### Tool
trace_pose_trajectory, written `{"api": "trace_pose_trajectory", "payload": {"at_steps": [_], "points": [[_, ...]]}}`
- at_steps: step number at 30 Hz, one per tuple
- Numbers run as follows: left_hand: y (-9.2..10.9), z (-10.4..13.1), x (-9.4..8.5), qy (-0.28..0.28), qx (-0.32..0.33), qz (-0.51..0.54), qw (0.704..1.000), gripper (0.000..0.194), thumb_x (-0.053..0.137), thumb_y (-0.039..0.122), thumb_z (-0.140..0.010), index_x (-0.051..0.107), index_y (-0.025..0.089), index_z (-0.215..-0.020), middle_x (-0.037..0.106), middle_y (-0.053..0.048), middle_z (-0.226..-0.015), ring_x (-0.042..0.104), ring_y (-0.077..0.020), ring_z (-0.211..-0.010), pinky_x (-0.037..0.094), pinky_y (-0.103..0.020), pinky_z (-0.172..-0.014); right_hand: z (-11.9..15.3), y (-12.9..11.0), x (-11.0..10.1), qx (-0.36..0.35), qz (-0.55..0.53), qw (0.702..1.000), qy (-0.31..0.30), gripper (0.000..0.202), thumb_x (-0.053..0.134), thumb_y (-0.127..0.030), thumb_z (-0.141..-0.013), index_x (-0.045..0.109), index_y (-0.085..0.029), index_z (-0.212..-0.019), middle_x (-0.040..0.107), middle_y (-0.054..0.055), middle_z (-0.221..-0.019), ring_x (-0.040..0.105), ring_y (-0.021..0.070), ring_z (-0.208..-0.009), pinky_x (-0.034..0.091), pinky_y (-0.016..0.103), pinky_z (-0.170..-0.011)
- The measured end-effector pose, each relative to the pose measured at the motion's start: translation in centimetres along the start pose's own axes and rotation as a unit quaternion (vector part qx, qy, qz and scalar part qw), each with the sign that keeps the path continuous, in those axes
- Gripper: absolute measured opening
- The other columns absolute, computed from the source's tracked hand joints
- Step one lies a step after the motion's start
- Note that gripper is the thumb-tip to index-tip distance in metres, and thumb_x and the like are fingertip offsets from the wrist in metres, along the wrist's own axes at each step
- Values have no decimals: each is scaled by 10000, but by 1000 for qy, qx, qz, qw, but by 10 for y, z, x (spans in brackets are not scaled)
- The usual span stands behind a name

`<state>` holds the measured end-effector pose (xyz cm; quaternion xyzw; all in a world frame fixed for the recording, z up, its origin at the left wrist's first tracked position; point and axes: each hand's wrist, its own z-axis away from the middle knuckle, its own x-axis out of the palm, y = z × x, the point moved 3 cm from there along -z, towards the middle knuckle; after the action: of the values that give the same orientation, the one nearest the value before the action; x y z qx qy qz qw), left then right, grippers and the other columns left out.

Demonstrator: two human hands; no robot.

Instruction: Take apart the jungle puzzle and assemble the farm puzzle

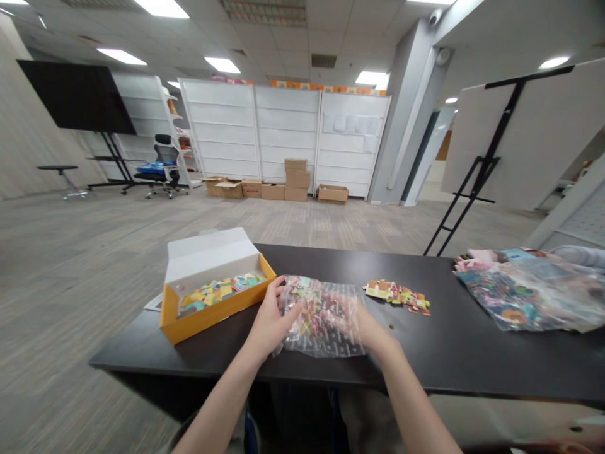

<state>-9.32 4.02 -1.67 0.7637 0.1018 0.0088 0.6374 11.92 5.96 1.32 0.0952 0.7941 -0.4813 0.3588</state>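
A clear plastic bag (326, 343) with printed marks lies on the black table, holding colourful jigsaw puzzle pieces (305, 309). My left hand (276, 315) grips the bag's left side, thumb on top. Through the bag's right end reaches my right hand (354, 318), its fingers among the pieces and blurred by the plastic; whether they pinch any is unclear. Left of the bag stands an open yellow box (217, 315) with its white lid raised and loose puzzle pieces (220, 291) inside. More puzzle pieces (397, 295) lie in an overlapping row beyond my right hand.
At the table's right end lies a large clear bag (529, 290) of colourful pieces. The black table (454, 359) has its near edge just below my forearms. Beyond it are cardboard boxes (297, 180), white shelving (283, 132), an office chair (163, 167) and a board on a stand (491, 145).
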Motion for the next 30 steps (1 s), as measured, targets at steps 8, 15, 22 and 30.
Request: {"api": "trace_pose_trajectory", "payload": {"at_steps": [8,15,22,30], "points": [[26,10,16,-15,17,84,996,767,738,301,-743,407,219,-1431,556,-127,-1341,548,-280,-1314,422,-423,-1131,-9,10,12,66,2,996,66,304,622,-412,-876,714,-177,-1047,770,125,-1035,719,304,-964,533,452,-915],[20,14,36,68,-6,196,978,1102,823,262,-672,173,264,-1561,281,-160,-1634,400,-290,-1471,402,-380,-1170,-9,-2,3,31,-53,992,108,294,628,-432,-869,655,-219,-1069,733,77,-1102,678,260,-1045,511,409,-980],[26,18,40,-55,-231,382,893,604,746,431,-779,582,125,-1273,727,-180,-1205,710,-350,-1115,597,-465,-936,-5,-17,-4,14,-80,994,71,270,632,-419,-877,659,-235,-1073,727,68,-1093,678,260,-1010,528,417,-955],[36,18,30,-70,-253,401,878,527,617,494,-917,609,161,-1324,767,-133,-1141,743,-315,-1046,599,-447,-930,-6,-28,-8,70,-130,984,98,296,656,-549,-821,610,-258,-795,694,49,-796,656,248,-770,573,423,-783]]}}
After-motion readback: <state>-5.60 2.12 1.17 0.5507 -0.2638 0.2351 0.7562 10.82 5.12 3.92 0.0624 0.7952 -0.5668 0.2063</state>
